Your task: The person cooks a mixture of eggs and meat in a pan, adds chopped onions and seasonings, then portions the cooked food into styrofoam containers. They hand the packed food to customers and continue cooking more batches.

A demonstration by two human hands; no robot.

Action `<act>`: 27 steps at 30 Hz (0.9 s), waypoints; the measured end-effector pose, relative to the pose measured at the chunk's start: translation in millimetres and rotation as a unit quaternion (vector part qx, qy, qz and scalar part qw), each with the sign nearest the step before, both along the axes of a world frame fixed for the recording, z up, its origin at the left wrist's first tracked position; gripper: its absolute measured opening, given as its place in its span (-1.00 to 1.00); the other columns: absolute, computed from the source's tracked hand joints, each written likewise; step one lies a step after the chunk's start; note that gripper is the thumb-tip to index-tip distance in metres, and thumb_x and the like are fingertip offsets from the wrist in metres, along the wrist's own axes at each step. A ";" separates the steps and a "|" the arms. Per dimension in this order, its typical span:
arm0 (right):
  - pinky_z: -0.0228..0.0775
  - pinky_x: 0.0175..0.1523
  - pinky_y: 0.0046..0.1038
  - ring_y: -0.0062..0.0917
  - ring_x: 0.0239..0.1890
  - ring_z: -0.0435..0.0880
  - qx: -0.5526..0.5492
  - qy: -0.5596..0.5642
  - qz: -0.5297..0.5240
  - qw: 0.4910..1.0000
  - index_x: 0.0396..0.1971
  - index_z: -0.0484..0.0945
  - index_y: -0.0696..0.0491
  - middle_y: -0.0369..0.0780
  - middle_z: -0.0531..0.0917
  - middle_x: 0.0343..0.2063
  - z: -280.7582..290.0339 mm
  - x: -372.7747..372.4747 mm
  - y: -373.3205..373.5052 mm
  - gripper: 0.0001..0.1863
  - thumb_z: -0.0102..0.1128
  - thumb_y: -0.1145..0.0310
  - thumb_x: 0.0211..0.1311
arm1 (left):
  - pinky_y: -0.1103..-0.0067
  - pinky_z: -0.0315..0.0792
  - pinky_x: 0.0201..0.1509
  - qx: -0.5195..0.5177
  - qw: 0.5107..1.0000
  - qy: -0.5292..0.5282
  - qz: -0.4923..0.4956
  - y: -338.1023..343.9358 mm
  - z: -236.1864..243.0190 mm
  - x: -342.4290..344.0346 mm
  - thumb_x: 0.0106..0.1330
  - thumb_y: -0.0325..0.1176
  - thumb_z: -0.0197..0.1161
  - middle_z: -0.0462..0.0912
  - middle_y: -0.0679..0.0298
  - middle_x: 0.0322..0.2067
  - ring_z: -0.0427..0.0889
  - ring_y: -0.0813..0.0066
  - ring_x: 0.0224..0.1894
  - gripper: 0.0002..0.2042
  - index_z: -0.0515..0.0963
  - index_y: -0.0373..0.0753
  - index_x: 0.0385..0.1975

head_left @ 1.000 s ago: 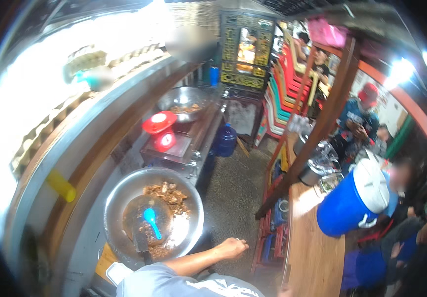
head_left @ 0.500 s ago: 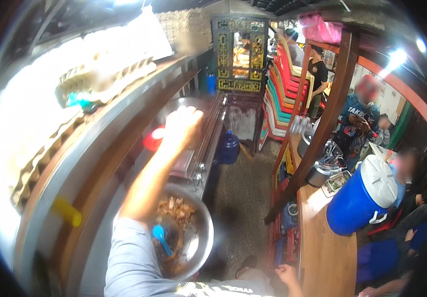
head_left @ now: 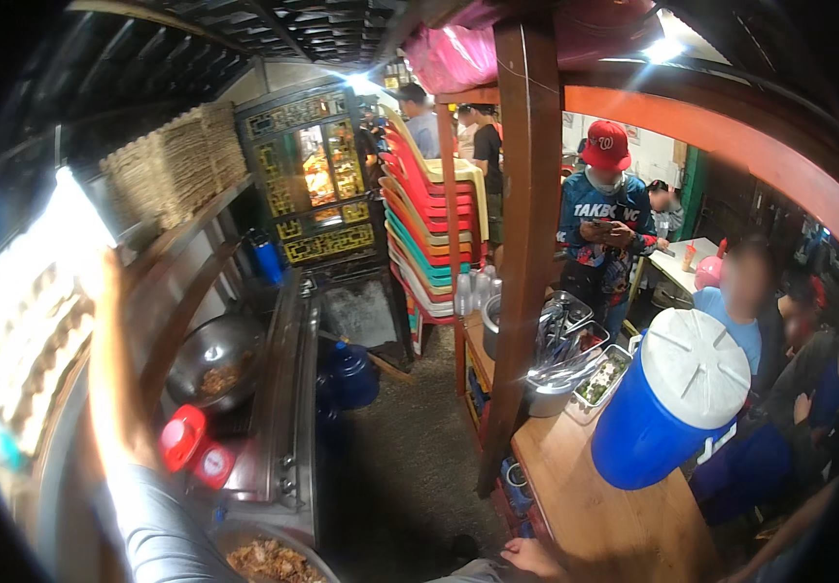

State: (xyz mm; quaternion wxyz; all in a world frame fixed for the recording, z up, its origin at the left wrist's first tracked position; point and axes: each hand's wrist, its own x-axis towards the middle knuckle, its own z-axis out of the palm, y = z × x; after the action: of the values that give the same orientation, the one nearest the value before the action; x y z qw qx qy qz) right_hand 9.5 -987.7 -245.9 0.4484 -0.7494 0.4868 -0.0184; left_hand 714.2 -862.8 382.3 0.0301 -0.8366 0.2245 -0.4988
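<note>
My left arm reaches up along the left side, and my left hand [head_left: 99,277] is at the bright ledge beside egg trays [head_left: 35,335]. Glare and blur wash out its fingers. Below that arm, a steel bowl [head_left: 288,538] holds chopped brown cooked food [head_left: 269,562], partly cut off by the lower edge. A red plastic container [head_left: 181,437] lies between the bowl and a dark wok [head_left: 191,360] with some food in it. Low in the middle, my right hand [head_left: 528,556] rests near the wooden counter [head_left: 594,486], fingers curled, with nothing visible in them.
On the right counter stand a blue drum cooler [head_left: 638,437] with a white lid, a tray of greens [head_left: 602,379] and utensils [head_left: 563,325]. A brown post [head_left: 526,194] rises there. Stacked chairs [head_left: 429,214] and a blue water jug [head_left: 351,374] are farther back. People [head_left: 609,209] are beyond the counter.
My left hand has gone from above the stove to the egg-tray ledge at left. The view has swung right, the blue spoon has left it, and the wok now shows more fully.
</note>
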 end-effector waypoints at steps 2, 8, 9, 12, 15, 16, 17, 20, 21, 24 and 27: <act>0.56 0.07 -0.31 -0.26 -0.09 0.75 -0.026 -0.028 0.008 0.999 -0.11 0.70 0.07 -0.09 0.75 -0.19 19.7 14.0 -32.7 -0.57 0.32 0.04 0.19 | 0.25 0.54 -0.30 0.001 0.999 0.035 0.003 -13.5 6.0 -5.0 0.28 -0.31 0.14 0.66 0.03 -0.46 0.68 0.05 -0.38 -0.80 0.62 -0.30 -0.40; 0.54 0.07 -0.27 -0.22 -0.08 0.73 -0.055 0.021 -0.017 0.998 -0.10 0.69 0.04 -0.07 0.74 -0.18 22.8 26.2 -115.6 -0.67 0.23 0.16 0.25 | 0.26 0.54 -0.29 0.003 0.998 0.064 -0.015 -42.4 13.8 -18.0 0.29 -0.31 0.13 0.67 0.01 -0.44 0.67 0.05 -0.37 -0.79 0.62 -0.31 -0.37; 0.54 0.07 -0.27 -0.22 -0.08 0.72 -0.038 0.042 -0.045 0.997 -0.11 0.69 0.06 -0.07 0.74 -0.18 19.9 27.0 -123.4 -0.67 0.23 0.17 0.25 | 0.26 0.54 -0.29 0.004 0.998 0.064 -0.018 -46.1 14.8 -17.7 0.30 -0.31 0.12 0.67 0.00 -0.43 0.67 0.05 -0.36 -0.79 0.62 -0.32 -0.36; 0.51 0.10 -0.29 -0.21 -0.05 0.71 -0.062 0.008 -0.008 0.998 -0.09 0.69 0.06 -0.06 0.74 -0.15 18.7 33.0 -133.2 -0.66 0.22 0.18 0.26 | 0.26 0.54 -0.28 0.003 0.997 0.069 -0.033 -49.2 14.1 -19.2 0.30 -0.31 0.12 0.67 -0.01 -0.42 0.67 0.06 -0.36 -0.78 0.62 -0.33 -0.35; 0.50 0.12 -0.31 -0.21 -0.04 0.71 -0.042 -0.005 -0.009 0.999 -0.07 0.68 0.07 -0.05 0.73 -0.13 31.0 43.0 -122.3 -0.66 0.23 0.18 0.26 | 0.26 0.54 -0.28 0.003 0.996 0.070 -0.060 -50.2 14.6 -24.8 0.31 -0.31 0.11 0.67 -0.02 -0.41 0.67 0.06 -0.35 -0.78 0.62 -0.33 -0.33; 0.50 0.11 -0.31 -0.21 -0.04 0.71 -0.050 -0.024 -0.009 0.998 -0.08 0.68 0.07 -0.04 0.73 -0.13 36.4 45.6 -115.4 -0.66 0.22 0.18 0.27 | 0.26 0.54 -0.28 0.002 0.995 0.071 -0.070 -51.0 15.8 -27.1 0.31 -0.31 0.11 0.67 -0.02 -0.41 0.67 0.06 -0.35 -0.77 0.62 -0.34 -0.33; 0.51 0.11 -0.30 -0.20 -0.05 0.71 -0.053 -0.042 -0.009 0.998 -0.08 0.68 0.07 -0.04 0.73 -0.14 41.1 47.3 -106.1 -0.67 0.21 0.19 0.27 | 0.26 0.54 -0.27 0.002 0.994 0.073 -0.081 -50.6 15.2 -30.3 0.31 -0.31 0.10 0.67 -0.02 -0.40 0.67 0.06 -0.35 -0.77 0.62 -0.34 -0.32; 0.52 0.08 -0.27 -0.18 -0.08 0.72 -0.091 -0.046 -0.037 0.994 -0.10 0.70 0.05 -0.02 0.73 -0.18 49.9 42.4 -73.1 -0.69 0.18 0.20 0.30 | 0.26 0.54 -0.27 -0.002 0.991 0.073 -0.114 -52.3 14.9 -38.3 0.32 -0.31 0.09 0.67 -0.04 -0.39 0.67 0.06 -0.34 -0.76 0.62 -0.35 -0.31; 0.51 0.09 -0.27 -0.18 -0.07 0.72 -0.085 -0.032 -0.049 0.995 -0.11 0.70 0.05 -0.03 0.73 -0.17 50.4 37.7 -59.9 -0.70 0.18 0.20 0.29 | 0.26 0.54 -0.27 0.000 0.990 0.072 -0.125 -53.0 14.3 -40.6 0.32 -0.31 0.09 0.67 -0.04 -0.38 0.67 0.06 -0.34 -0.76 0.62 -0.35 -0.30; 0.51 0.10 -0.26 -0.20 -0.04 0.71 -0.070 -0.001 -0.071 0.995 -0.09 0.70 0.01 -0.05 0.72 -0.14 48.4 11.0 -17.6 -0.70 0.19 0.20 0.27 | 0.26 0.54 -0.26 0.002 0.984 0.070 -0.166 -58.7 11.6 -48.2 0.32 -0.31 0.08 0.67 -0.05 -0.37 0.67 0.06 -0.34 -0.75 0.62 -0.36 -0.29; 0.50 0.10 -0.26 -0.21 -0.02 0.70 -0.044 0.052 -0.037 0.997 -0.05 0.68 -0.01 -0.06 0.71 -0.10 48.9 -21.6 24.1 -0.67 0.20 0.17 0.26 | 0.26 0.54 -0.26 0.004 0.974 0.068 -0.218 -67.0 7.0 -62.2 0.33 -0.31 0.08 0.68 -0.06 -0.36 0.67 0.07 -0.33 -0.75 0.62 -0.37 -0.27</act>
State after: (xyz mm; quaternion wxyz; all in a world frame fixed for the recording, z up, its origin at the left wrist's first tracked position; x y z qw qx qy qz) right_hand -12.0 -963.6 -197.0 0.3882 -0.7499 0.5355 -0.0168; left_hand 652.1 -929.8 389.2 -0.0912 -0.7992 0.4054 -0.4343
